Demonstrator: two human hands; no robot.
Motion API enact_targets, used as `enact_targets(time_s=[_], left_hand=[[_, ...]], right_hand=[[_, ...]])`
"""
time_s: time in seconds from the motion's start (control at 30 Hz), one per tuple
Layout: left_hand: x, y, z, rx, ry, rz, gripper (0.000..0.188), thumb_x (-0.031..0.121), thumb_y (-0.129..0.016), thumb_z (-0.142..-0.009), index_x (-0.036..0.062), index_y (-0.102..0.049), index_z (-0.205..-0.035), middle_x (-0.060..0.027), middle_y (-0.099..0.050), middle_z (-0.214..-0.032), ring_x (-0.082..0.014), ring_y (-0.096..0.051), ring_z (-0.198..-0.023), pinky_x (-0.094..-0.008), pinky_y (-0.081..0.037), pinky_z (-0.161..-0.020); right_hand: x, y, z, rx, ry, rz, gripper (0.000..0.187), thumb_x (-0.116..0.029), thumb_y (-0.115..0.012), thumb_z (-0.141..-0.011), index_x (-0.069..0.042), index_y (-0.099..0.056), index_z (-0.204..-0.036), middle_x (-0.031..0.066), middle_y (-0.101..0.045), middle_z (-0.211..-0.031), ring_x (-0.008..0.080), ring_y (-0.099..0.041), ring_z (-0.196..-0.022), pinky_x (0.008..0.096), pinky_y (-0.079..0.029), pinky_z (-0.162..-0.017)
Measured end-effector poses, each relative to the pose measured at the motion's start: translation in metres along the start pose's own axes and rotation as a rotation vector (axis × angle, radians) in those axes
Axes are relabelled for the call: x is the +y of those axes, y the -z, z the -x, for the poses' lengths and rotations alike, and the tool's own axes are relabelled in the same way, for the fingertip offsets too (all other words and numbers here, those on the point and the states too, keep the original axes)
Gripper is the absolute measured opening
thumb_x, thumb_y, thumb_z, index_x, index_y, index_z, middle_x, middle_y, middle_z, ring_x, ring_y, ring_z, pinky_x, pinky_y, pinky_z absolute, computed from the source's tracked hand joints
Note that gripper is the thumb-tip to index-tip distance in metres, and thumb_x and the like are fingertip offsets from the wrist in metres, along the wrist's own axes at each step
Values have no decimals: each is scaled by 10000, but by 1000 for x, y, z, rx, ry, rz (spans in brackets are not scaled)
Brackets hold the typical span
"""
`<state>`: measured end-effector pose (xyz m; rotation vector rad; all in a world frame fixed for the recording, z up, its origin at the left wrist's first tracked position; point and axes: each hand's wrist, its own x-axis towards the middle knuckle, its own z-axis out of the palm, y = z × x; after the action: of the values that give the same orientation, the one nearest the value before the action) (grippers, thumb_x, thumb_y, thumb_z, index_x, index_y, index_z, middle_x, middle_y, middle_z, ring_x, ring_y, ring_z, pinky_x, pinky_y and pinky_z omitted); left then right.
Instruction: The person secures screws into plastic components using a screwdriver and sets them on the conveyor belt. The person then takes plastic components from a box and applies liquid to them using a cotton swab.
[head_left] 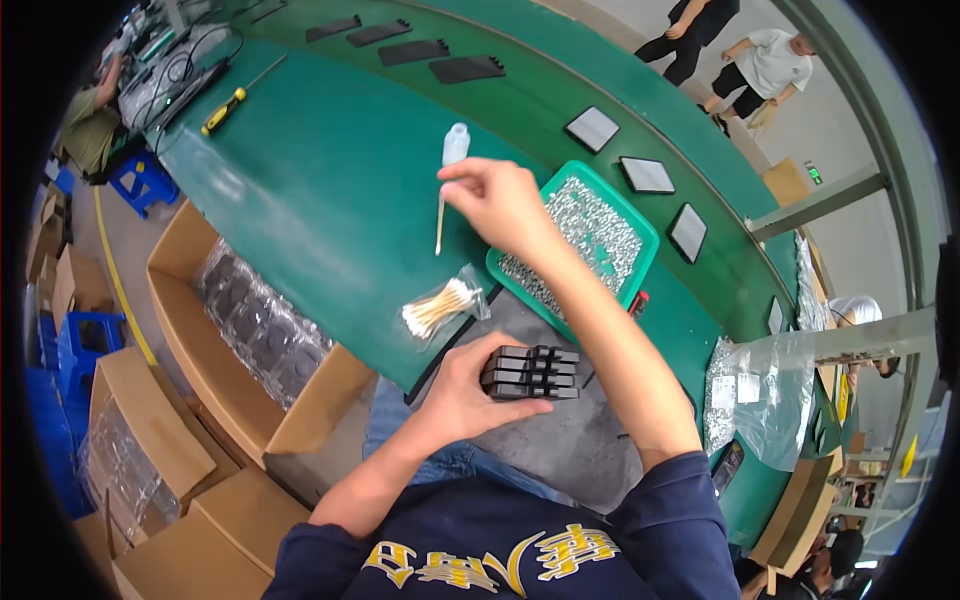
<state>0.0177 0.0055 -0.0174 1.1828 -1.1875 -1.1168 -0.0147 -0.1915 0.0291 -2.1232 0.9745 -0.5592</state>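
My left hand (pixel 462 388) is wrapped round a stack of several black plastic pieces (pixel 530 373) and holds it above a dark grey mat (pixel 560 445). Farther forward, my right hand (pixel 497 205) pinches a thin cotton swab (pixel 440 228), its white tip pointing down over the green table. Just beyond those fingers stands a small translucent bottle (pixel 455 145). Between my hands, toward the left, lies a clear bag of cotton swabs (pixel 440 308). Under and beside my right forearm sits a green tray (pixel 620 195) full of small silvery metal parts.
A yellow-handled screwdriver (pixel 225 110) lies at the far left. Flat black parts (pixel 468 69) and framed pieces (pixel 647 175) rest on a darker green strip at the back. An open carton (pixel 310 415) stands at the left table edge. A clear bag (pixel 760 390) lies right.
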Motion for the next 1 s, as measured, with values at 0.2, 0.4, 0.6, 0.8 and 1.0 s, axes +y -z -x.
enact_targets(time_s=[0.2,0.4,0.6,0.8,1.0], left_hand=[[-1,-3,7,142,-82,149,485,104,-923,-598,18,-638,-982,-29,-695,-834,-128,-614,-702,-260,-509,-700],[-10,15,3,258,-76,556,727,263,-931,-605,14,-610,-1208,-67,-692,-967,-170,-636,-843,-304,-513,-845],[4,0,-15,136,-272,578,941,367,-941,-562,8,-520,-1322,-130,-593,-1234,-217,-595,-1049,-365,-465,-972],[17,9,-20,-15,-241,501,1056,431,-952,-529,12,-462,-1366,-145,-493,-1376,-233,-524,-1193,-382,-409,-1048],[26,36,-5,439,-206,499,1181,527,-922,-556,35,-327,-1448,-177,-411,-1442,-276,-511,-1203,-387,-423,-1014]], right_hand=[[-20,45,49,91,200,45,215,-144,-625,-940,-18,-712,-1092,56,-726,-989,140,-645,-822,269,-513,-718],[-41,70,167,-301,127,-380,662,-232,-759,-860,10,-475,-1406,158,-615,-1263,234,-602,-1028,353,-496,-877],[-52,57,184,-186,63,-493,788,-79,-789,-773,-5,-391,-1449,148,-588,-1303,234,-598,-1036,366,-473,-931],[-57,61,171,-333,-37,-660,769,-32,-761,-739,-8,-409,-1422,129,-588,-1291,215,-583,-1037,350,-448,-965],[-61,108,112,-85,42,23,806,-15,-690,-717,-60,-386,-1462,114,-670,-1021,227,-616,-848,327,-435,-913]])
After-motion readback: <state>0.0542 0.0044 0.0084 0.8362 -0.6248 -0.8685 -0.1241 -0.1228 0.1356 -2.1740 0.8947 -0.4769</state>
